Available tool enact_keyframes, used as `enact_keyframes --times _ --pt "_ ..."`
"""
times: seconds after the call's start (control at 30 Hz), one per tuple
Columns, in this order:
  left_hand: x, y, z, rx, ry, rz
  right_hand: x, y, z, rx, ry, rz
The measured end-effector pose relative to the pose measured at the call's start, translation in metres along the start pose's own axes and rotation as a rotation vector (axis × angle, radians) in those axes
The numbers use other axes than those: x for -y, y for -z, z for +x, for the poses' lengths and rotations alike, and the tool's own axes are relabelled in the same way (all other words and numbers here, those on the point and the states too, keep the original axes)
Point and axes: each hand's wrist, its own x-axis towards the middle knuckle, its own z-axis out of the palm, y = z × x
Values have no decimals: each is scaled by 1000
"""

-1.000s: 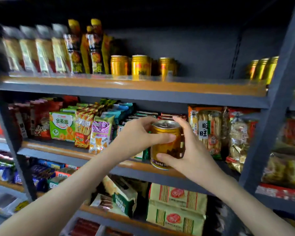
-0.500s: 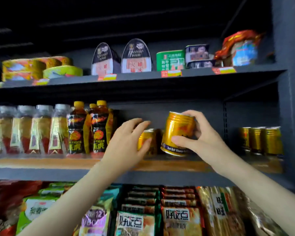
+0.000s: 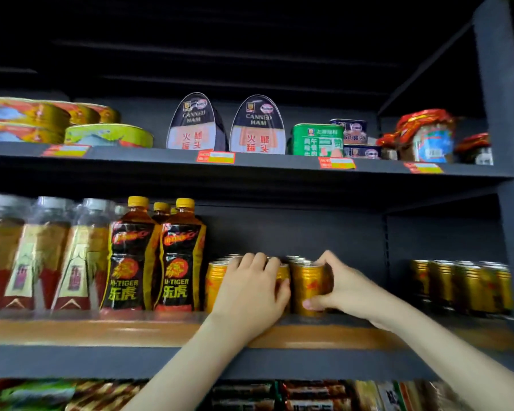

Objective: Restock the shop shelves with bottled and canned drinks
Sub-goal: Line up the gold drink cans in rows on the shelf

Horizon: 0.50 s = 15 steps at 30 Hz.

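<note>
A gold drink can (image 3: 307, 287) stands upright on the drinks shelf (image 3: 101, 333), at the front right of a cluster of like gold cans (image 3: 215, 280). My right hand (image 3: 341, 287) grips this can from its right side, thumb low on its front. My left hand (image 3: 251, 287) is laid over the neighbouring cans of the cluster, fingers curled over their tops. Left of the cans stand dark Hi-Tiger bottles (image 3: 158, 259) with yellow caps.
Clear bottles with gold labels (image 3: 42, 256) fill the shelf's left part. More gold cans (image 3: 463, 286) stand at the far right beyond a bare stretch. The shelf above carries canned ham (image 3: 257, 126) and flat tins (image 3: 107, 134). A dark upright post (image 3: 505, 173) bounds the right side.
My right hand has lowered the gold can from mid-air onto the shelf beside the other cans. My left hand has moved forward onto the cluster. The view has tilted a little upward.
</note>
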Motion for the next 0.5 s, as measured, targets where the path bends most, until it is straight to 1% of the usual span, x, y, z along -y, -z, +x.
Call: enact_keyframes --times 0.07,0.13,0.2,0.23,0.33,0.4,0.43,0.5 --pt "1 -1 1 -1 -3 3 2 1 1 29 19 -101" --pt "0 3 1 49 -7 -10 2 3 1 50 31 -184" --pt "-1 6 2 102 6 -13 1 1 2 46 39 -238" --pt "-3 6 2 81 12 -9 1 1 2 28 40 -254" --pt "-20 11 1 10 28 -16 1 1 -9 -111 72 -349" --pt "-41 8 0 -84 35 -47 1 6 -25 -252 189 -461" --pt "-55 8 -1 -99 42 -79 -2 10 -36 -316 256 -479" --pt "-89 6 2 -145 53 -163 -12 20 -58 -406 318 -481"
